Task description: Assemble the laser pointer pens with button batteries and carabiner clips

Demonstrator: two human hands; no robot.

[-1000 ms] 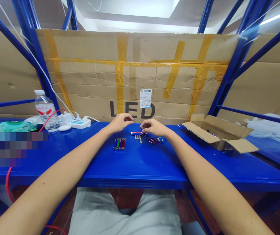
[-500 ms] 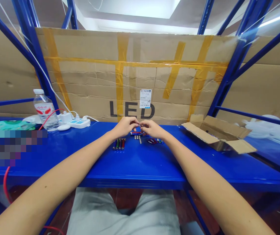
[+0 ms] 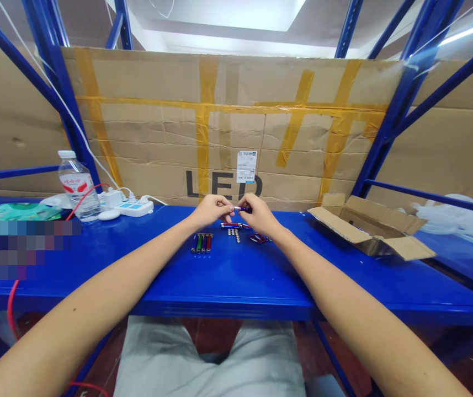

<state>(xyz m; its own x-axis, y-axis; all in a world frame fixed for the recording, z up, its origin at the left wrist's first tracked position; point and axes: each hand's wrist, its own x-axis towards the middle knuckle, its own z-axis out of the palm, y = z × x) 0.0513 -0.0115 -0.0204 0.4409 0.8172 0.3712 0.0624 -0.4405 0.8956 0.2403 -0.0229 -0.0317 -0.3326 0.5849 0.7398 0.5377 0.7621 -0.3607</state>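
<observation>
Small blue torch held between both hands, just above the tabletop and pinched at either end.

The left hand closes its fingertips on the torch's left end and the right hand wraps around the other. Both are raised over a red torch and a cluster of button cells. A row of coloured torches lies just to the left, and clips lie just to the right. The grip looks slight — a slip would likely drop the torch or a loose part onto the cells and scatter them, perhaps off the tabletop's edge. The open cardboard box sits well apart.
</observation>
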